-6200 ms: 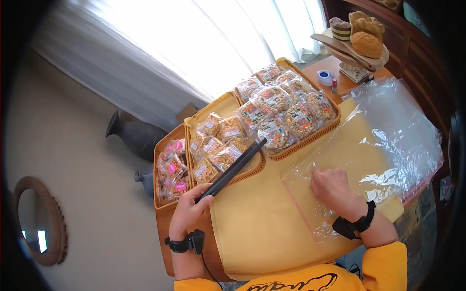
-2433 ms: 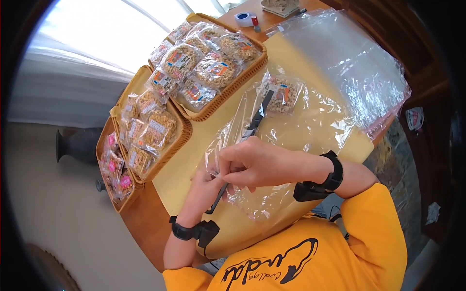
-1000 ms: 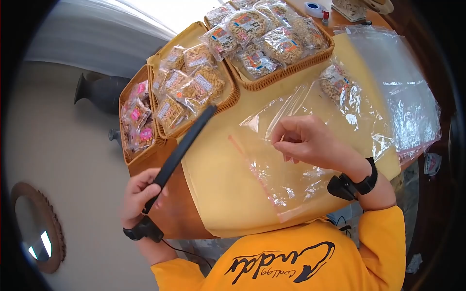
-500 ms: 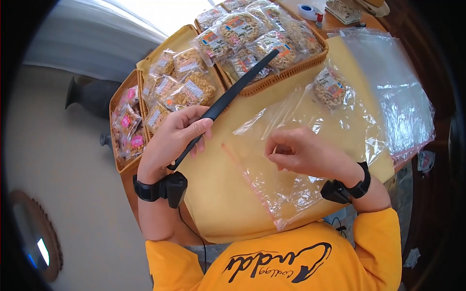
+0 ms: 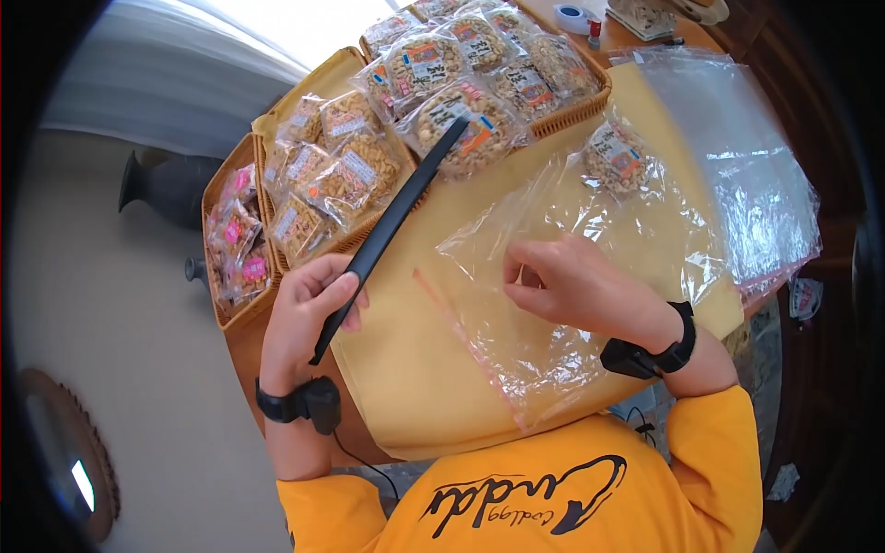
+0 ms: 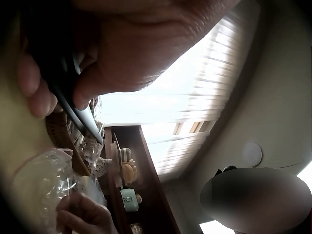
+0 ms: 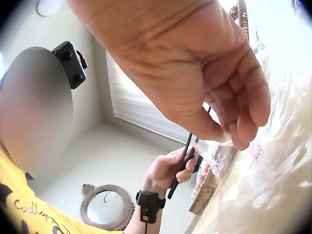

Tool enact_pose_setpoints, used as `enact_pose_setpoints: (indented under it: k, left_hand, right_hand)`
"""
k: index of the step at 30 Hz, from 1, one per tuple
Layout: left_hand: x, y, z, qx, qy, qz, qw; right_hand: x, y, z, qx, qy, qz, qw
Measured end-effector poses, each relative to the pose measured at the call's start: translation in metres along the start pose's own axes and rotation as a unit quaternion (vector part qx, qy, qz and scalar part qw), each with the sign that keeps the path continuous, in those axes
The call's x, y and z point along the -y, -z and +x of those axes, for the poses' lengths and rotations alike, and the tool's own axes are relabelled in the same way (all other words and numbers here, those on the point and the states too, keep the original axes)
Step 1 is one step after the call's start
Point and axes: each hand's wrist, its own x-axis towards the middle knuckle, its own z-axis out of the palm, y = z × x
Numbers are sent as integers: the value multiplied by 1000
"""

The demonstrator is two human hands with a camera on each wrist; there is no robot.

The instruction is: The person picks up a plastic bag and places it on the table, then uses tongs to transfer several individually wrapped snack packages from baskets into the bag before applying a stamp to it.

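My left hand holds black tongs, thumb on top and fingers beneath. Their tips have a wrapped round nutty snack raised over the front rim of the right-hand basket. My right hand pinches the upper layer of a large clear plastic bag between thumb and fingers. In the right wrist view, film shows at the thumb tip. Another wrapped round snack lies at the bag's far end. The bag's pink-edged side faces left.
A middle basket holds square wrapped snacks, and a left basket holds pink-labelled ones. A stack of clear bags lies at right on the yellow cloth. Tape sits at the back; dark vases stand beyond the table's left.
The tongs reached into the right-hand basket, and now a round snack comes up with them as the left hand draws back toward the body. The right hand stays at the bag.
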Motion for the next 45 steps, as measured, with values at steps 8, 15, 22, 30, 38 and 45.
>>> enact_pose_setpoints:
  k: [8,15,22,30,38,45]
  left_hand:
    - [41,53,-137,-39,55,-27,997]
    - [52,19,-150,3,197,-32,980]
    - [69,-4,-96,91,147,-44,984]
    - [70,-10,-91,98,146,-54,983]
    - [64,-20,-79,118,147,-47,981]
    - [53,-50,-18,239,158,-49,957]
  right_hand:
    - [-4,-9,1,-71,35,34,996]
    - [12,-7,-1,-86,41,33,995]
    - [36,-3,-22,-151,120,-143,971]
    - [37,-54,-57,-56,58,-427,901]
    - [34,-41,-39,-49,157,-341,926]
    - [24,-38,-25,-97,251,-230,935]
